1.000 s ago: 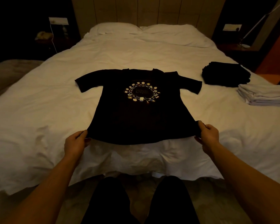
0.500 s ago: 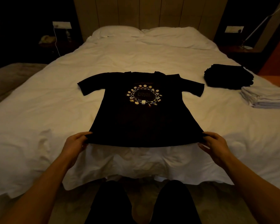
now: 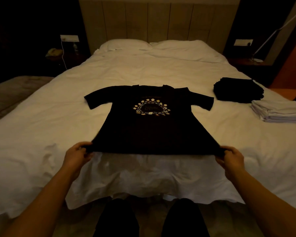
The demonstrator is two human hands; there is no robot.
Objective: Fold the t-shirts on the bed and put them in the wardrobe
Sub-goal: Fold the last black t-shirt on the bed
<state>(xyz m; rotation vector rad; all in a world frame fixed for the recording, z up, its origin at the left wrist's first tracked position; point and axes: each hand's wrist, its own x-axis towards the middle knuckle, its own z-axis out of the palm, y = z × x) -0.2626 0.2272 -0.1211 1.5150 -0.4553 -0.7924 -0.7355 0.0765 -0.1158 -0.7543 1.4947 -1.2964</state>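
A black t-shirt (image 3: pixel 149 130) with a round floral print lies spread face up on the white bed (image 3: pixel 46 120), sleeves out, collar toward the pillows. My left hand (image 3: pixel 77 155) pinches the hem's left corner. My right hand (image 3: pixel 230 158) pinches the hem's right corner. The hem is stretched taut between them at the bed's near edge. A stack of folded black shirts (image 3: pixel 237 89) and a stack of folded white shirts (image 3: pixel 278 112) sit on the bed's right side. No wardrobe is in view.
Two pillows (image 3: pixel 154 47) lie against the wooden headboard. Dark nightstands flank the bed, the left one with a telephone (image 3: pixel 54 52) and a hanging cable. A lamp arm (image 3: pixel 273 33) slants at the far right. My legs stand at the foot of the bed.
Both hands have drawn the hem back toward me and closed tighter on its corners. The shirt has slid slightly nearer the bed's edge and lies flatter.
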